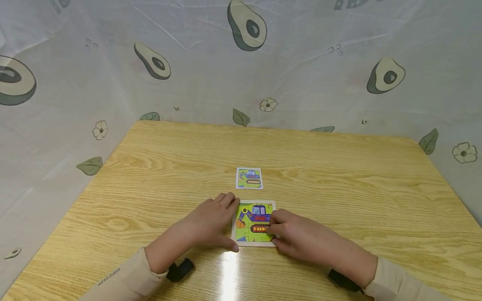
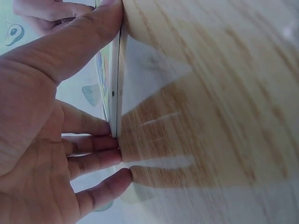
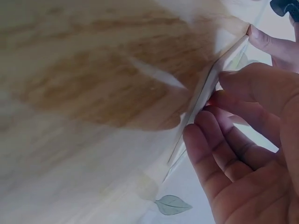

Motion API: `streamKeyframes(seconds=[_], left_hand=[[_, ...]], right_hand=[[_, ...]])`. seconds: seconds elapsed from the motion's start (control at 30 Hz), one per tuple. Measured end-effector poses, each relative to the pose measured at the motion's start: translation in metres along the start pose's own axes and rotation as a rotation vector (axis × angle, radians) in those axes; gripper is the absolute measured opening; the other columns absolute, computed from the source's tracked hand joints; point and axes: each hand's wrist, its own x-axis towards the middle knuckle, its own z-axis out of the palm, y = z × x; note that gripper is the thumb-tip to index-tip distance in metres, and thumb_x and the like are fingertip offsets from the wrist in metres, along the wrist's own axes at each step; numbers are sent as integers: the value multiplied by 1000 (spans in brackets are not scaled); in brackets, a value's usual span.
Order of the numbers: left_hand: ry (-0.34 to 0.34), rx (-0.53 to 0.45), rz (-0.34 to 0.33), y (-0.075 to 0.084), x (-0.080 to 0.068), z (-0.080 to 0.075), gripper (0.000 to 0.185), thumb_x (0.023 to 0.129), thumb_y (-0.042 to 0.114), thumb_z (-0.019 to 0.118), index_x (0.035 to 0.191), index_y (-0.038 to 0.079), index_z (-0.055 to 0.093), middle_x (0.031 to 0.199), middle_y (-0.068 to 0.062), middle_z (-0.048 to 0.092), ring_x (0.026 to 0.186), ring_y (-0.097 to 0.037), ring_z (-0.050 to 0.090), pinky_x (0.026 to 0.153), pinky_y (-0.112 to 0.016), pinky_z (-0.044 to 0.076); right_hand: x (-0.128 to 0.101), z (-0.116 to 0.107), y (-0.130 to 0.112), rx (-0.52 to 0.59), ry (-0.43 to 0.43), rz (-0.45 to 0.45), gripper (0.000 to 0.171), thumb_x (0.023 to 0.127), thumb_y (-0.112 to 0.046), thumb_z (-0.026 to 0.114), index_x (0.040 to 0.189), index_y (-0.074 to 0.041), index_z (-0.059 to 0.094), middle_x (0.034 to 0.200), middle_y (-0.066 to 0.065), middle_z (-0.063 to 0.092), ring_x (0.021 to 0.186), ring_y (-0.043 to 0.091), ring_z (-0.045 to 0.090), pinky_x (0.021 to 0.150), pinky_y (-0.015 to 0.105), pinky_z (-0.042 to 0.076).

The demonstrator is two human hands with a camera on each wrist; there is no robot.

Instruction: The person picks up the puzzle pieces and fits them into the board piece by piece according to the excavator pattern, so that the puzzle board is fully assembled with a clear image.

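Note:
A square jigsaw puzzle with a blue digger on green lies in a pale, thin-rimmed tray on the table. My left hand spans the tray's left side, fingers at the far corner and thumb by the near one; its fairly straight fingers touch the edge in the left wrist view. Over the right side bends my right hand, with curled fingertips on the puzzle's right part and the thumb at the near right corner. The right-hand fingers hide part of that rim.
Just beyond the tray lies a small picture card showing the same digger. The wooden table reflects light near its front. Behind and at the sides hangs a pale curtain with avocado prints. Dark wrist-worn devices sit under both wrists.

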Motion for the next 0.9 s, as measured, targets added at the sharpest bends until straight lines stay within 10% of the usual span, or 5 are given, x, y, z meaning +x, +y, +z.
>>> streamKeyframes(seconds=[0.63, 0.9], left_hand=[[-4, -34, -8, -3, 0, 1, 118, 78, 73, 78, 162, 3, 34, 160, -12, 42, 146, -29, 43, 114, -49, 47], [9, -76, -3, -6, -1, 2, 116, 78, 71, 79, 161, 3, 36, 156, -11, 44, 143, -28, 44, 117, -49, 45]], right_hand=[[9, -6, 2, 93, -38, 95, 6, 96, -19, 76, 101, -18, 78, 98, -8, 57, 82, 0, 48, 69, 17, 47], [5, -15, 11, 97, -132, 247, 84, 89, -60, 76, 156, -16, 50, 152, 8, 50, 135, 25, 53, 105, 47, 54]])
